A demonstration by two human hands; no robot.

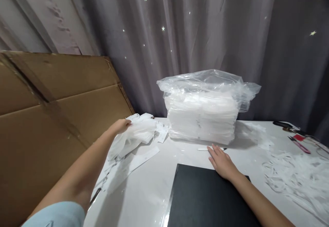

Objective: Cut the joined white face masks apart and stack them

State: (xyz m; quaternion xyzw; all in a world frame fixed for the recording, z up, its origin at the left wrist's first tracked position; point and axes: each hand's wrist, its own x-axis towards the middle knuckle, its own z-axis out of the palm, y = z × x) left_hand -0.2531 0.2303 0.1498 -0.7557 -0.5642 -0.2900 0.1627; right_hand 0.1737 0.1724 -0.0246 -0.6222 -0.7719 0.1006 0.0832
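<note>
White table (144, 186): 1 plastic bag (205, 114) holding white sheets.

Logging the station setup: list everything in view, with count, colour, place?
Curtain: one, grey with pale stars, back
Cardboard sheet: one, brown, left
Table: one, white, centre
Bagged stack: one, white in clear plastic, table's back
Sheer heap: one, white, left of stack
Flat board: one, black, front
Slim strip: one, white, before stack
Tangled bands: uncountable, white, right
Pink-edged tool: one, back right
Small oddments: unclear, back right
Sleeve: one, light blue, lower left
Left hand: one, bare, at heap
Right hand: one, bare, fingers by strip
</note>
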